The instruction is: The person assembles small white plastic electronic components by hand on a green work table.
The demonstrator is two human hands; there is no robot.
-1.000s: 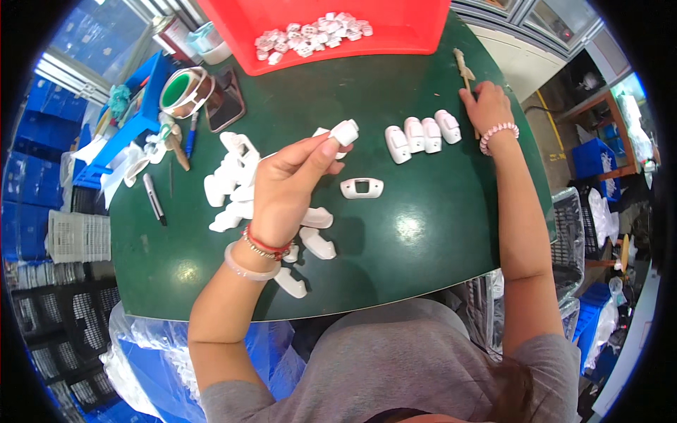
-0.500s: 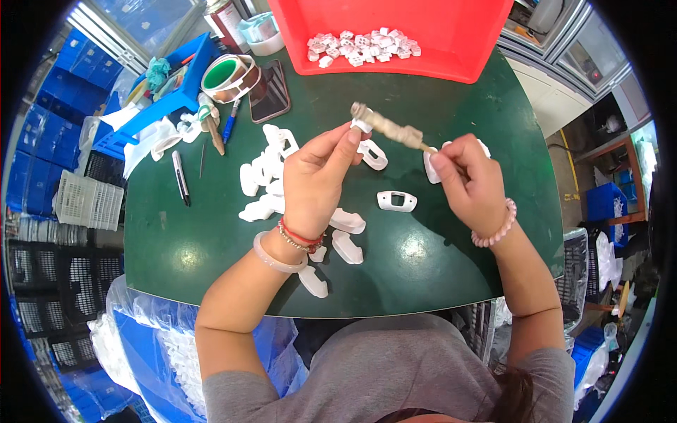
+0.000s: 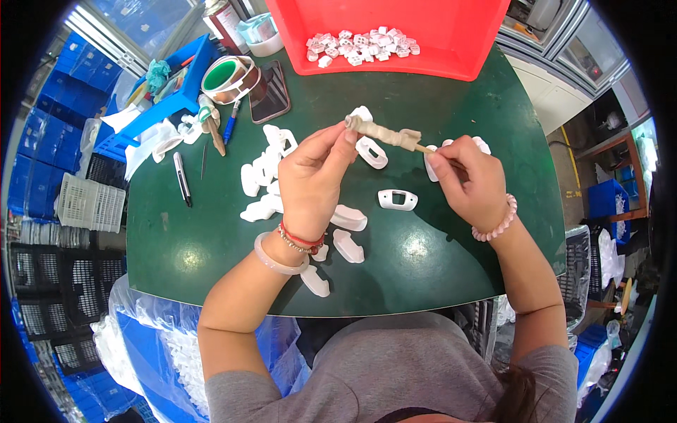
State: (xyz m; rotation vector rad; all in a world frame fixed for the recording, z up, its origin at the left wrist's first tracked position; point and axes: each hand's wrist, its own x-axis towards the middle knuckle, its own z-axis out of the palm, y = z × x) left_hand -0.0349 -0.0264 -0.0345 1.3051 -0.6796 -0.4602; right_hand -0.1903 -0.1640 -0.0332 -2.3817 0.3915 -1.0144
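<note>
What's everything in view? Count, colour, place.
Slim wrapped stick: one, beige, centre
Small rounded plastic piece: one, white, at stick's tip
Oblong plastic frames: at least two, white, centre
Curved plastic shells: several, white, left of centre
Rounded plastic housings: several, white, right
Deep plastic bin: one, red, back
Small blocky plastic parts: dozens, white, in bin
Flat phone: one, dark, back left
Round roll: one, green inside, beside phone
Rectangular plastic tray: one, blue, left
Slim pens: two, blue, white, left
Tabletop: one, dark green, beneath
Crates: many, blue and black, left
Left hand: one, bare, holding piece
Right hand: one, bare, gripping stick
</note>
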